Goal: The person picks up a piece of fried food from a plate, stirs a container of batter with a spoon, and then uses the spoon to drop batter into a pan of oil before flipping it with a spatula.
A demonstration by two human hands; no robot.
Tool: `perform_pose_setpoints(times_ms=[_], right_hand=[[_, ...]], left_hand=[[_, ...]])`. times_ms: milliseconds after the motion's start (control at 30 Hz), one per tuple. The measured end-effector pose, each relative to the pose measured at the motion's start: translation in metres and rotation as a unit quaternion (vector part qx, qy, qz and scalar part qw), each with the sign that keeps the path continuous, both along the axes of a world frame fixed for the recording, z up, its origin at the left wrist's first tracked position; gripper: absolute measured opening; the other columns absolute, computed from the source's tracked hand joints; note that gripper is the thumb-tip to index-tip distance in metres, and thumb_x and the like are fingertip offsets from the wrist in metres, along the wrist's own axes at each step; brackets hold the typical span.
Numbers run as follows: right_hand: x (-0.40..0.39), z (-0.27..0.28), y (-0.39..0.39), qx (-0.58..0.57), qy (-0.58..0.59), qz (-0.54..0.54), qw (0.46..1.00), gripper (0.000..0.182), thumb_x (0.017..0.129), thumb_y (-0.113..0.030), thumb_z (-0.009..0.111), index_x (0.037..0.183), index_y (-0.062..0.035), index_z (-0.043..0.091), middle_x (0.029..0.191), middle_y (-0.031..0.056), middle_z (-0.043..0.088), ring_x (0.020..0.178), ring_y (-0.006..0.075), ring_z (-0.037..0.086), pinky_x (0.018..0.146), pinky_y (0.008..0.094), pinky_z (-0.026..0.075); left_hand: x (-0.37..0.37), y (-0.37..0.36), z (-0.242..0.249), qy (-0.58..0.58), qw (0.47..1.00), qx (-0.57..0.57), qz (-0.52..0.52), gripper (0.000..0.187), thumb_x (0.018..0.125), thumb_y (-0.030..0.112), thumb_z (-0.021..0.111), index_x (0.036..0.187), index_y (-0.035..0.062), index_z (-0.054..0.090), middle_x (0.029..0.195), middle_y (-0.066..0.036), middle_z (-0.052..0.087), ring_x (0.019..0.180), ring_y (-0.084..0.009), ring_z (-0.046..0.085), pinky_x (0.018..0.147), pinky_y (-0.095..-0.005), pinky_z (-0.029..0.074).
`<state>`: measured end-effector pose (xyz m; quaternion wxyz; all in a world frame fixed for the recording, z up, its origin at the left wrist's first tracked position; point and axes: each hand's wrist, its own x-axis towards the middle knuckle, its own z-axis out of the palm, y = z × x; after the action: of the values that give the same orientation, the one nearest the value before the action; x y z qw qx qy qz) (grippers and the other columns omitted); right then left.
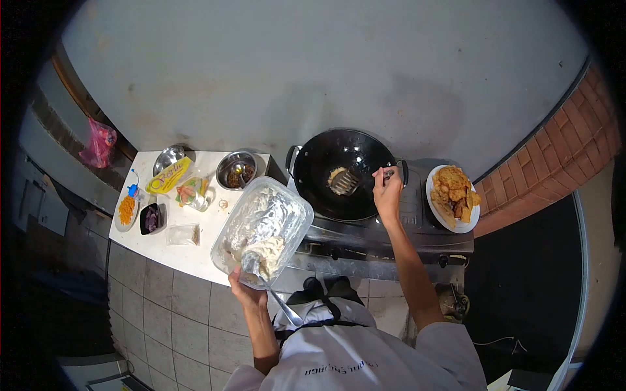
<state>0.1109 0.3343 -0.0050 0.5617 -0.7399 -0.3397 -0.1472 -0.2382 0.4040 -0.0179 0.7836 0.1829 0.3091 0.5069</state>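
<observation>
My left hand (246,292) grips the near corner of a clear plastic container (295,195), which is tilted beside the stove. Pale, thick batter (266,253) coats its inside, and a metal spoon (284,306) rests in it with the handle sticking out over the rim. With its fingers wrapped round the handle, my right hand (388,190) holds a slotted spatula (347,182) inside the black wok (326,146). The spatula's head touches a small browned piece of food (337,176) in the wok's bottom.
Right of the wok, a white plate (464,228) carries golden fried pieces (452,189). The white table (215,260) at left bears metal bowls (229,159), a yellow packet (168,177), a dark bowl (150,220) and a plate of orange bits (126,210). A wall stands behind the stove (417,238).
</observation>
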Motion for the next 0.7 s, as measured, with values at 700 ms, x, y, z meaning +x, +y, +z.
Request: perform_pose_setpoints(times_ms=[700], right_hand=[[0.000,0.050,-0.030,-0.075,0.047,0.026,0.996,0.009,0.092,-0.007,0.053,0.091,0.0018,0.051,0.061,0.0093,0.055,0.053,0.0146,0.057,0.048,0.0296,0.044]], left_hand=[[0.001,0.002,-0.004,0.008,0.999,0.011,-0.034,0.065,0.082,0.038,0.050,0.134,0.0012,0.037,0.125,-0.015,0.051,0.111,-0.0281,0.053,0.091,-0.0412,0.046]])
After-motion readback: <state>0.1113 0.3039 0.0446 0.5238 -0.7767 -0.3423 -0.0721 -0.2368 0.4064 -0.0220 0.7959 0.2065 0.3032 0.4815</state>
